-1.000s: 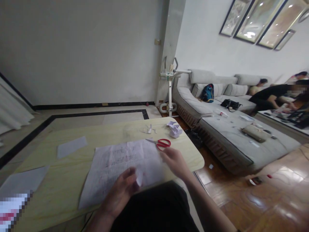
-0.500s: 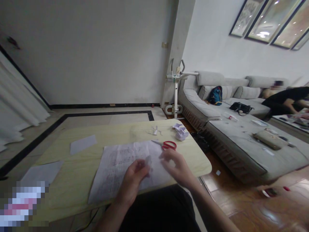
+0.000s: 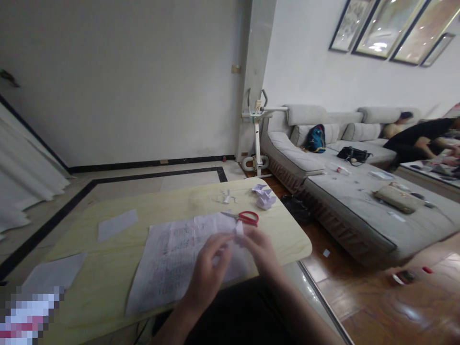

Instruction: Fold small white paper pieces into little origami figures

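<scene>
My left hand (image 3: pixel 211 263) and my right hand (image 3: pixel 261 248) meet over the printed sheet (image 3: pixel 167 261), near the table's front edge. A small folded piece of white paper (image 3: pixel 239 228) sticks up between their fingertips, and both hands pinch it. Some of it is hidden behind the fingers. Just beyond my right hand lie red-handled scissors (image 3: pixel 248 218), their blades pointing left over the sheet's far edge. Thin paper scraps (image 3: pixel 226 196) are scattered farther back. At the far right corner rest several folded white paper shapes (image 3: pixel 265 197).
Two blank paper pieces lie on the left of the wooden table (image 3: pixel 89 292): one farther back (image 3: pixel 118 225), one nearer (image 3: pixel 53 275). A grey sofa (image 3: pixel 359 211) stands to the right, with a blue backpack (image 3: pixel 316 139) on it. Two people sit at its far end.
My hands have come together; the right one has moved in to the small paper, which was in my left hand. The view has turned slightly right.
</scene>
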`<action>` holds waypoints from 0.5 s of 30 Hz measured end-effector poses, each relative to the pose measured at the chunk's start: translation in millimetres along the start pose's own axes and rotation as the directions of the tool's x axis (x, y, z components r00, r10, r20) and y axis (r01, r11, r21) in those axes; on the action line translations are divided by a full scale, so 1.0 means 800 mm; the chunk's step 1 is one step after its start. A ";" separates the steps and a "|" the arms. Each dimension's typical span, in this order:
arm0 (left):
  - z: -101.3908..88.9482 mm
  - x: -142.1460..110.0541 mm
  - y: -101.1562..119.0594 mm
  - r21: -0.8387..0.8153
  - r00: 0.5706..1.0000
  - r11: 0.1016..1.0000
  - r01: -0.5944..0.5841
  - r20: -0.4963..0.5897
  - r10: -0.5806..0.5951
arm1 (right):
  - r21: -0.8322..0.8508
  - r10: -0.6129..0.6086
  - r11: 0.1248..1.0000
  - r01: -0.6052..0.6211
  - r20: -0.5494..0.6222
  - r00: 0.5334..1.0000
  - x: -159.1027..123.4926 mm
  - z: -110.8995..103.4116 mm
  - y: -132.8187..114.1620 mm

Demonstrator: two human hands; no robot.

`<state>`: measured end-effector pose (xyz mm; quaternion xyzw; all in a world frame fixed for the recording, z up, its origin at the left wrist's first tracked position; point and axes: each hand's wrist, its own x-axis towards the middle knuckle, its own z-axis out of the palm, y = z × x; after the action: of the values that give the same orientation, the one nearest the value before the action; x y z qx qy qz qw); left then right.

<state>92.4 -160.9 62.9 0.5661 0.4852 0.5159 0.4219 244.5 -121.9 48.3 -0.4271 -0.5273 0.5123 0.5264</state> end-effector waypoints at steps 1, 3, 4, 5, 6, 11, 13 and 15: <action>-0.001 0.002 0.004 0.024 1.000 1.000 -0.008 -0.007 0.008 | 0.060 0.041 0.997 -0.040 -0.013 0.999 0.002 -0.002 0.002; -0.004 0.010 0.011 0.084 1.000 0.996 -0.017 -0.018 0.019 | 0.179 0.110 0.978 -0.104 -0.026 0.994 0.005 -0.008 0.006; -0.005 0.018 0.013 0.125 0.999 0.992 -0.031 -0.012 0.033 | 0.232 0.135 0.965 -0.126 -0.025 0.991 0.006 -0.012 0.006; -0.005 0.027 0.013 0.184 0.999 0.982 -0.051 0.007 0.050 | 0.272 0.153 0.952 -0.142 -0.023 0.988 0.007 -0.017 0.006; -0.005 0.039 0.012 0.243 0.997 0.967 -0.074 0.032 0.068 | 0.296 0.165 0.943 -0.151 -0.023 0.986 0.008 -0.023 0.005; 0.011 0.116 -0.006 0.608 0.987 0.788 -0.103 0.160 0.005 | 0.294 0.116 0.952 -0.085 -0.090 0.989 0.030 -0.079 -0.003; 0.023 0.149 -0.013 0.635 0.985 0.765 -0.106 0.175 -0.009 | 0.268 0.091 0.962 -0.044 -0.163 0.982 0.049 -0.109 -0.002; 0.038 0.180 -0.018 0.640 0.980 0.762 -0.098 0.195 -0.038 | 0.248 0.082 0.968 -0.026 -0.219 0.972 0.068 -0.137 0.004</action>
<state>120.9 -15.8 70.6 0.7324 0.5801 0.2651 0.2382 348.4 -57.8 42.6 -0.4296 -0.3847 0.5350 0.6174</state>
